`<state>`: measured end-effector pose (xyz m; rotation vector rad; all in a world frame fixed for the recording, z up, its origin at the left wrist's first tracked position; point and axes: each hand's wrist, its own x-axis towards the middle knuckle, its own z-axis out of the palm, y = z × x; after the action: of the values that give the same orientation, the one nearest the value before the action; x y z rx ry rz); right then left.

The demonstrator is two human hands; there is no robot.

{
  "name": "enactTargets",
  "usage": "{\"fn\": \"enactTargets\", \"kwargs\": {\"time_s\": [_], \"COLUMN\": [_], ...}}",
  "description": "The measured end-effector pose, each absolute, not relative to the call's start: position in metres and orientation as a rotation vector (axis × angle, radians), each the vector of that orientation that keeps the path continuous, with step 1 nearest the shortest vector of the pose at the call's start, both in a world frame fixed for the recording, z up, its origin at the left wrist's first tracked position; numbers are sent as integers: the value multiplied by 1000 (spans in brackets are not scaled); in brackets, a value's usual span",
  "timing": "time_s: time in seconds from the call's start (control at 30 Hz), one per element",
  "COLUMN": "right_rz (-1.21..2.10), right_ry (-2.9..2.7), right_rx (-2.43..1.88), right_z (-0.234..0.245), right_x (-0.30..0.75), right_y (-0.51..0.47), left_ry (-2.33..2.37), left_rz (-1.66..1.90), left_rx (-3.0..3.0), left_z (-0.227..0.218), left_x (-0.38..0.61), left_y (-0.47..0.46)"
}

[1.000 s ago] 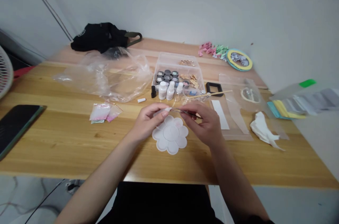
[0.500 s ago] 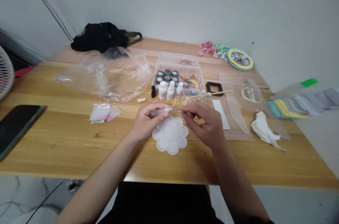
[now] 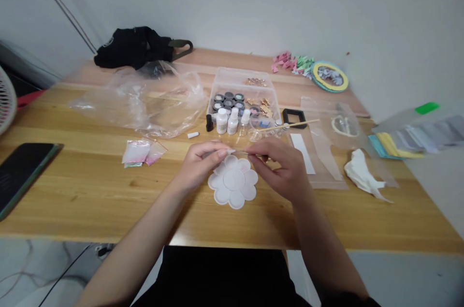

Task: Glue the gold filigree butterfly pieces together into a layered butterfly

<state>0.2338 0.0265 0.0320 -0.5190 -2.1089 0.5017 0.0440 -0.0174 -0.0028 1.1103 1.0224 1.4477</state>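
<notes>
My left hand (image 3: 198, 162) is closed around a small white tube (image 3: 229, 151), its pale tip poking out past the thumb. Between the closed fingers of my right hand (image 3: 281, 164) is a thin metallic tool (image 3: 242, 152), perhaps tweezers; its far end reaches the tube's tip. Just below both hands lies a white flower-shaped palette (image 3: 234, 179) with a faint pink mark in one upper well. A small white cap (image 3: 193, 135) rests on the table behind my left hand.
Behind the hands stand white bottles (image 3: 222, 122) and a clear compartment box (image 3: 243, 75) with dark jars and gold pieces. A wooden stick (image 3: 290, 125), black frame (image 3: 294, 118) and crumpled tissue (image 3: 362, 174) lie right. Plastic bags (image 3: 163, 104), small packets (image 3: 137, 152) and a phone (image 3: 27, 171) are left.
The tube has turned in my left hand, so its body is now mostly hidden behind the fingers. My right hand and its tool stay nearly in place; the view shifts slightly.
</notes>
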Motion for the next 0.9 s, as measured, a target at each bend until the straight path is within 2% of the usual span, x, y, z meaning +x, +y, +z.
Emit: {"fn": "enactTargets", "kwargs": {"time_s": [0.43, 0.9], "right_rz": [595, 427], "right_ry": [-2091, -2156], "right_rx": [-525, -475], "right_z": [33, 33], "right_x": [234, 235], "right_y": [25, 27], "left_ry": [879, 787], "left_rz": [1450, 1360], "left_rx": [940, 837], "left_z": [2, -6], "left_x": [48, 48], "left_y": [-16, -17]}}
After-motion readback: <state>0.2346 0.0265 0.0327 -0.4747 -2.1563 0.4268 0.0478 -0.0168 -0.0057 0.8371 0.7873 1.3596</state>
